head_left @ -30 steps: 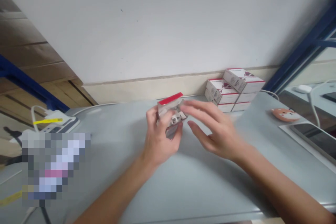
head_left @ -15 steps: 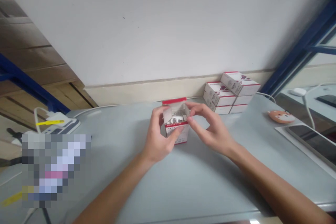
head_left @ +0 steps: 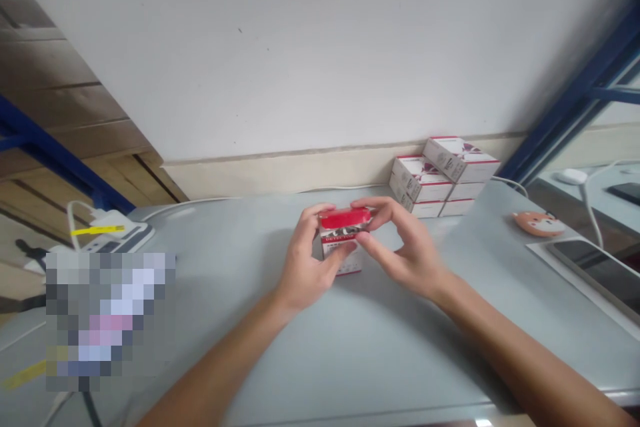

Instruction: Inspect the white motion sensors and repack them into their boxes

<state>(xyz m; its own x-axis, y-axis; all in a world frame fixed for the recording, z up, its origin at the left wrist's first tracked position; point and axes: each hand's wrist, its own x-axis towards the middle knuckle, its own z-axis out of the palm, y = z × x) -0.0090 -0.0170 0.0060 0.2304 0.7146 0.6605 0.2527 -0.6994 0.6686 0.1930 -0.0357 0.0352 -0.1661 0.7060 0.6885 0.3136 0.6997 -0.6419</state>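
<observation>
A small white and red cardboard box [head_left: 354, 263], with "DETECTOR" printed on its front, stands upright on the desk between my hands. Its red-edged lid flap [head_left: 345, 218] is folded partly down over the top, and a gap under it shows something shiny and whitish inside, too blurred to name. My left hand [head_left: 306, 263] wraps around the box's left side, thumb across the front. With thumb and bent fingers, my right hand [head_left: 409, 250] grips the lid at the upper right corner; the fingertips behind it are partly hidden.
Several similar white and red boxes [head_left: 425, 190] are stacked against the wall at the right. Farther right lie an orange animal-faced object [head_left: 539, 223] and a dark phone-like slab [head_left: 600, 273]. At left are a power strip [head_left: 127, 237], cables and a pixelated area.
The lid flap, which stood up with the box open, has swung down toward me over the top. My right hand has moved with it, while my left hand keeps its hold.
</observation>
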